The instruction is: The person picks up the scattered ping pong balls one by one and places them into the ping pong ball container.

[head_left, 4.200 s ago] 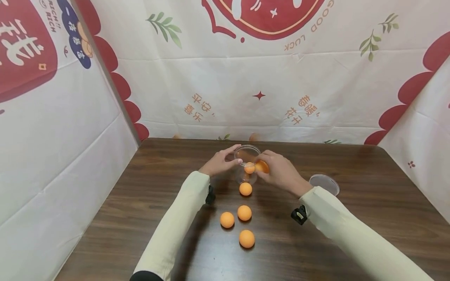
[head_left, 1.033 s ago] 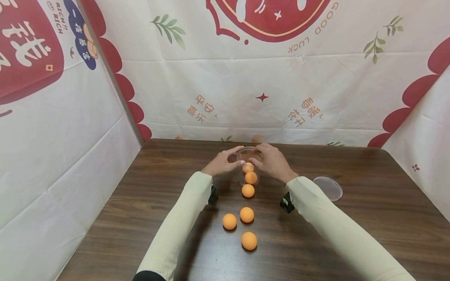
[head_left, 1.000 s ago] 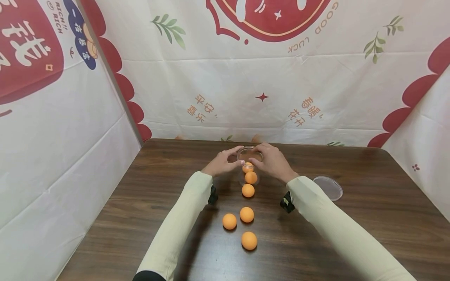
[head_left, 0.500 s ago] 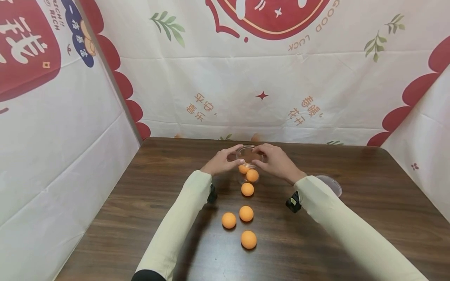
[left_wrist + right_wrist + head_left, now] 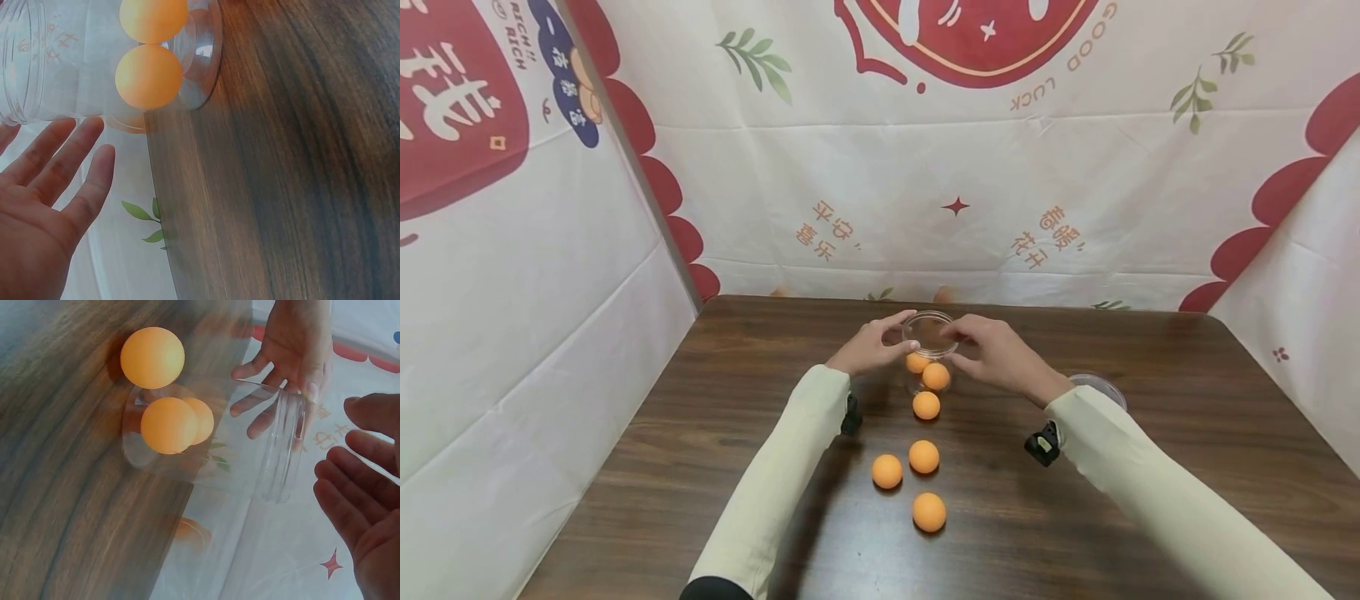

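Left hand grips the clear jar, while right hand is open beside it and holds nothing.
Upright on the brown table (image 5: pixel 1037 525), the jar (image 5: pixel 240 465) stands between the two hands, and the left hand (image 5: pixel 872 344) has its thumb and fingers around the upper part. Fingers of the right hand (image 5: pixel 997 354) are loosely bent, just beside the rim, with a small gap. Two orange balls (image 5: pixel 936 377) lie inside, at the bottom. One more ball (image 5: pixel 927 406) sits just in front of the jar, and three others are nearer to the person. To the right lies a round lid (image 5: pixel 1105 387), partly hidden by the sleeve (image 5: pixel 1150 475).
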Available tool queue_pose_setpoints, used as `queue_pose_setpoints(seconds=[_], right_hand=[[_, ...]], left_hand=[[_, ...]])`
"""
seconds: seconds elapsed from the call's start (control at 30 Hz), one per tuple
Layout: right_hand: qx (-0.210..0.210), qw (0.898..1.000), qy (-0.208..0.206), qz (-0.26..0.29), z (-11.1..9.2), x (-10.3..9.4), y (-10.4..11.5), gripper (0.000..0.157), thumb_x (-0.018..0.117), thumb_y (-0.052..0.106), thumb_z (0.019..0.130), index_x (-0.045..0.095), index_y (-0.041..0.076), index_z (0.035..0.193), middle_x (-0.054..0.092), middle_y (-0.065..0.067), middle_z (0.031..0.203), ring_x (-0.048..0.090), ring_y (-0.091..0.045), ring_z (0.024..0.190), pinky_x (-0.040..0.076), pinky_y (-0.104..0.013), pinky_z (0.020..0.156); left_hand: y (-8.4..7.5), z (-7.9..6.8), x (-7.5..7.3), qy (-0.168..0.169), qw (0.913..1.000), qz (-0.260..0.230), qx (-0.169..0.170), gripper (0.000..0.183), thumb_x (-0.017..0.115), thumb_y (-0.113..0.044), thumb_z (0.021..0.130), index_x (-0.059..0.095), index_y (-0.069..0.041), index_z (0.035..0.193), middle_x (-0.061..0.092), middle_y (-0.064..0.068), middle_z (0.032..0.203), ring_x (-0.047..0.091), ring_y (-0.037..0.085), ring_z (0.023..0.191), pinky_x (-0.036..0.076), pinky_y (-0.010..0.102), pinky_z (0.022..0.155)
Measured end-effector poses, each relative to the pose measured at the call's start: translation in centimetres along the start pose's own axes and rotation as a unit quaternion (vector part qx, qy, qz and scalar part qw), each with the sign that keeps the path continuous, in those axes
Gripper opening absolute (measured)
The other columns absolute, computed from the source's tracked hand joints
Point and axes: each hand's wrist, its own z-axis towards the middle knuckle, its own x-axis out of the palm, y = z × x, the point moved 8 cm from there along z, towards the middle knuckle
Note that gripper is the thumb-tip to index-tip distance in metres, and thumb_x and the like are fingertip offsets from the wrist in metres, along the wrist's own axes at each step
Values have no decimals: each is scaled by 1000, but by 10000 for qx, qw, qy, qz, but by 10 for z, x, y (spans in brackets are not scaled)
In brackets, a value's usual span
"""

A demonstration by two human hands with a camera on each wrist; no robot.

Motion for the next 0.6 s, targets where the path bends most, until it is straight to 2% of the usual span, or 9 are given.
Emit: queue_pose_setpoints(seconds=[0.17,0.6], right_hand=[[-280,9993,198,116,-6,7,5,28,72,7,83,65,2,110,68,-12,104,64,-22,91,55,-40,79],[-230,9953,935,82,-17,37,4,33,71,12,85,64,3,116,68,-11,113,66,-24,96,54,-41,81]], left_hand=[[1,0,0,-2,10000,27,-3,61,56,-28,96,32,-10,149,55,16,133,53,30,123,47,43,98],[0,0,0,20,10000,-15,78,61,57,-27,96,32,-10,149,53,20,135,54,30,122,45,43,101]])
